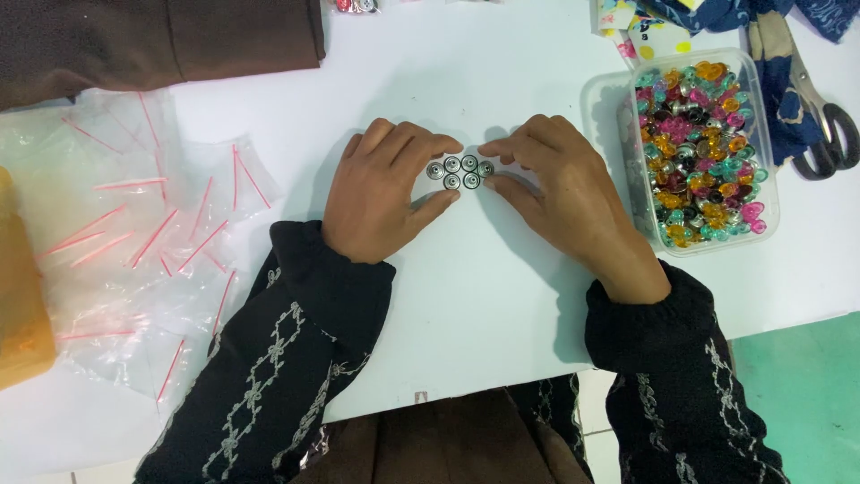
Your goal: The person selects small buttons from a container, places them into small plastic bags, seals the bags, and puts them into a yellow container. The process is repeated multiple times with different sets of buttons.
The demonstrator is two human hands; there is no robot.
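Several small round metal snap pieces (pixel 460 172) lie bunched together on the white table (pixel 484 287). My left hand (pixel 381 193) rests flat to their left, with its forefinger and thumb curled around that side of the bunch. My right hand (pixel 564 193) cups the right side, fingertips touching the outer pieces. Neither hand lifts a piece; both press the bunch together from the sides. Both arms wear black sleeves with white stitched patterns.
A clear plastic tub (pixel 770 179) full of colourful small buttons stands at the right. Scissors (pixel 820 116) lie on blue fabric beyond it. Several small clear zip bags (pixel 143 242) with red strips cover the left. Brown cloth (pixel 161 36) lies at top left, an orange object (pixel 22 305) at the left edge.
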